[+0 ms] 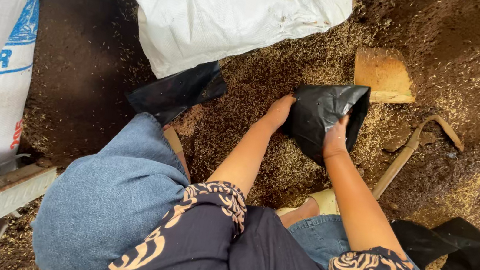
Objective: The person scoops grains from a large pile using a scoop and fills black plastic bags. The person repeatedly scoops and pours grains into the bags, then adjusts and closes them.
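We hold the black bag (pixel 320 123) on the husk-strewn soil (pixel 270 84), just below the wooden block (pixel 383 74). Left hand (pixel 279 110) grips its left edge; right hand (pixel 334 142) pinches its rim. Mouth faces up-right.

Bag (pixel 321 117) between both hands, sack (pixel 218 10) behind, board (pixel 383 74) right of it.
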